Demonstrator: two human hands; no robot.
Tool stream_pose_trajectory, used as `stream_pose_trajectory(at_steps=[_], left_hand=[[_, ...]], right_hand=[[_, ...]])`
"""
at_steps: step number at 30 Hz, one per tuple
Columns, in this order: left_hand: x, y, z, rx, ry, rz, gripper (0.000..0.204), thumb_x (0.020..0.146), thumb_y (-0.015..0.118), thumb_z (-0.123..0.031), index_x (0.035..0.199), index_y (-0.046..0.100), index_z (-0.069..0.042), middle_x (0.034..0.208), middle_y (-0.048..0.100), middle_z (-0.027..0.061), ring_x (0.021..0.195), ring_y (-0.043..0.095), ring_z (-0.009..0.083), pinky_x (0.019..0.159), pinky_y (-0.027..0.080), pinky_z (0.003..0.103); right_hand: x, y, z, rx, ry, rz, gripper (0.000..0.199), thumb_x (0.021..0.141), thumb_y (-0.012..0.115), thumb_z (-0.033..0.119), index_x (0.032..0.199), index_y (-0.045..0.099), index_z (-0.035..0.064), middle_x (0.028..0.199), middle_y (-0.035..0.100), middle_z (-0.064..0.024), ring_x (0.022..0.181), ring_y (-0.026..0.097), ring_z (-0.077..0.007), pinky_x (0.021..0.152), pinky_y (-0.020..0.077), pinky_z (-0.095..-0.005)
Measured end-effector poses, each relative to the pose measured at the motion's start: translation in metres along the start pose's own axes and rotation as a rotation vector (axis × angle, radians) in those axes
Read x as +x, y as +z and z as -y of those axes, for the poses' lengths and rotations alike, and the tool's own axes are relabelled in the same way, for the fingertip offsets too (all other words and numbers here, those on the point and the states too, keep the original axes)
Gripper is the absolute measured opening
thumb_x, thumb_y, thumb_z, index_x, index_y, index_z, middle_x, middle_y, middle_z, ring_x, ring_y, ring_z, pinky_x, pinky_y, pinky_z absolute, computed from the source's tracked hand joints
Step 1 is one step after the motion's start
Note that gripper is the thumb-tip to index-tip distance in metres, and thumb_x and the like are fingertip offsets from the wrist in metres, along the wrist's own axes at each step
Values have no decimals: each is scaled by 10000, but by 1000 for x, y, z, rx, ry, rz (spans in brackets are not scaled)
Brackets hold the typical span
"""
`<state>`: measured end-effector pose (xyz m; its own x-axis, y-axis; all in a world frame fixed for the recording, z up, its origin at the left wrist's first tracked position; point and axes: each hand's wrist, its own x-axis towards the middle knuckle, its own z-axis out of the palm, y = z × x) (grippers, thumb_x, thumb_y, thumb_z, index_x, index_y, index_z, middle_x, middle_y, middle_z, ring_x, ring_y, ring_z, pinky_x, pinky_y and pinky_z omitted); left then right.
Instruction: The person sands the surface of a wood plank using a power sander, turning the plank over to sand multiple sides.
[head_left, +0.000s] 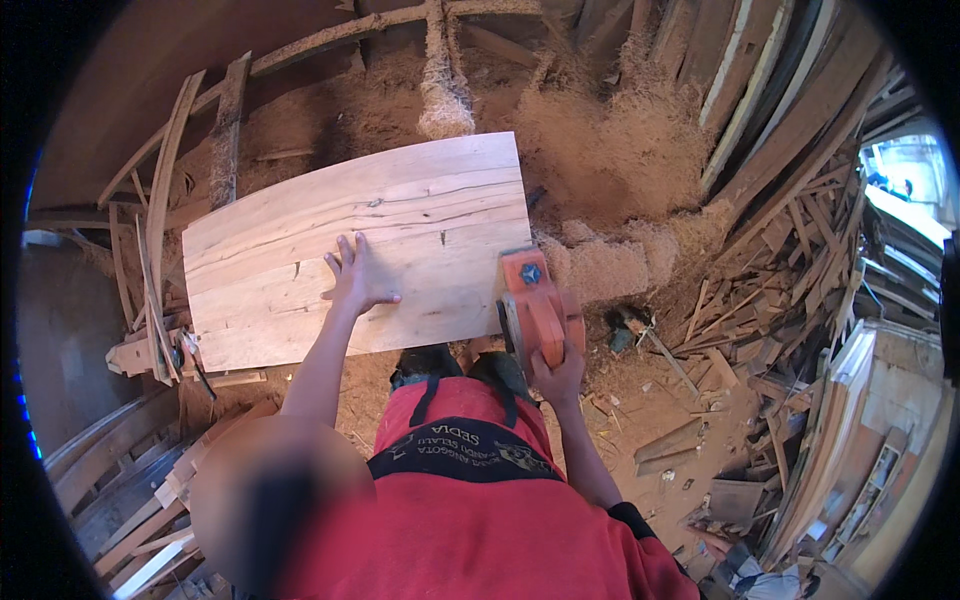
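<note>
Ideally, with the left hand (358, 277) spread flat on the pale wooden board (300, 240) amid sawdust, and the right hand (558, 378) wrapped around the orange power planer (535, 308) at the board's right edge, pressure should be even, fingers well clear of the tool.

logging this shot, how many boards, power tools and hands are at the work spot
board: 1
orange planer: 1
hands: 2, left hand flat on the board, right hand gripping the planer
total: 4
</note>
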<state>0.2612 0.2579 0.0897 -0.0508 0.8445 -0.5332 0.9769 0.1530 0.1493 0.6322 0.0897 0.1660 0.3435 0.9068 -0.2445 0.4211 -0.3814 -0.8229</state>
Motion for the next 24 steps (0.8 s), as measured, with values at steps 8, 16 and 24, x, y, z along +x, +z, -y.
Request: stream_pose_trajectory(at_steps=[8,16,24], left_hand=[[-5,-3,6,-20,-64,-9,1553,458,979,-513,1620,-15,-242,1684,-87,157,1512,-34,508,924,285,887],[-3,-9,-8,-68,-11,-53,1547,435,977,-531,1624,25,-262,1686,-31,165,1504,-5,527,1067,284,787],[-12,-13,4,-65,-16,-48,1571,422,969,-570,1624,42,-168,1656,-16,272,1493,-42,554,1220,108,619]], right_hand=[[132,53,63,-95,-214,-58,345,778,733,165,1051,676,-38,877,703,-209,845,696,-339,770,530,-437],[251,83,77,-29,-293,-28,327,821,726,264,967,667,-23,888,706,-232,872,698,-376,741,528,-445],[-9,-11,8,35,-25,142,534,795,698,86,1299,564,-30,1174,666,-179,1071,657,-260,906,519,-381]])
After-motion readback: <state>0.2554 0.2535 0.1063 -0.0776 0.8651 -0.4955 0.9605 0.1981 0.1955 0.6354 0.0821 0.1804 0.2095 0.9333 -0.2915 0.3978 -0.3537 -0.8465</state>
